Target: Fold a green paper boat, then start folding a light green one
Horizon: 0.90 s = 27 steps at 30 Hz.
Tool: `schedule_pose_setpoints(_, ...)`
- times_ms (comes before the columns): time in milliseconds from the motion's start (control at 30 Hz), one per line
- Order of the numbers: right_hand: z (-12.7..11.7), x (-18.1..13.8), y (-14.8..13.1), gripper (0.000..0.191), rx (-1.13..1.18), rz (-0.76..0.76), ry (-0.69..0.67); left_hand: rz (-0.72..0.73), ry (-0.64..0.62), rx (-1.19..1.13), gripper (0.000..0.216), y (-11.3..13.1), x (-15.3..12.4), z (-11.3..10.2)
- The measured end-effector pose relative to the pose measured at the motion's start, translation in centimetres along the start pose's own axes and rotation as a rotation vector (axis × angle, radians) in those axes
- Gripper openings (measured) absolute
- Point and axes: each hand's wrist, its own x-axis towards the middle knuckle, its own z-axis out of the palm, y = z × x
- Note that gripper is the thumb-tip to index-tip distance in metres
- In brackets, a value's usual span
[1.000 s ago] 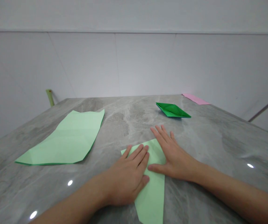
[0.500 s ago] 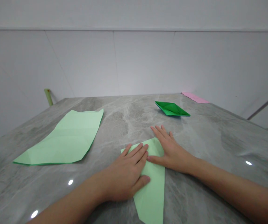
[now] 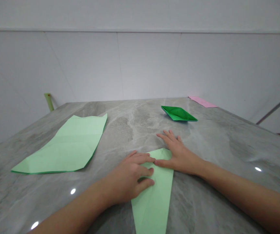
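Observation:
A folded light green paper [image 3: 154, 195] lies on the grey marble table [image 3: 215, 146] in front of me, narrowing toward the near edge. My left hand [image 3: 130, 177] rests on its left side with the fingers curled and the thumb pressing the paper. My right hand [image 3: 176, 152] lies flat and open on the table, its thumb on the paper's upper edge and touching the left hand's fingertips.
A larger creased light green sheet [image 3: 66, 146] lies to the left. A dark green folded paper shape [image 3: 178, 113] sits further back, with a pink paper [image 3: 202, 101] near the far right corner. A white wall stands behind the table.
The folded paper's left upper corner has been turned in, giving it a narrower pointed shape. My left hand's fingers went from flat to curled. My right hand hardly moved.

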Motion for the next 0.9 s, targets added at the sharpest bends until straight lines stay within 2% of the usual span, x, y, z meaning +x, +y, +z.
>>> schedule_pose_setpoints(267,-0.5,1.4,2.0,0.092,-0.019,0.132,0.072,-0.004,0.043,-0.028,0.013,-0.2,0.2,0.2)
schedule_pose_setpoints(500,-1.1,2.1,3.2,0.088,-0.036,0.171,0.103,0.002,0.059,-0.033,0.011,-0.2,0.2,0.3)
schedule_pose_setpoints(600,-1.2,2.0,3.6,0.086,-0.046,0.17,0.129,-0.017,0.137,-0.013,0.01,-0.6,0.3,0.6)
schedule_pose_setpoints(733,-1.1,1.8,3.7,0.056,-0.058,0.109,0.187,-0.133,0.313,0.055,0.01,-1.4,0.7,0.9)
schedule_pose_setpoints(900,-1.4,1.6,3.2,0.03,-0.092,0.022,0.288,-0.188,0.369,0.145,0.012,-1.3,0.6,0.3)
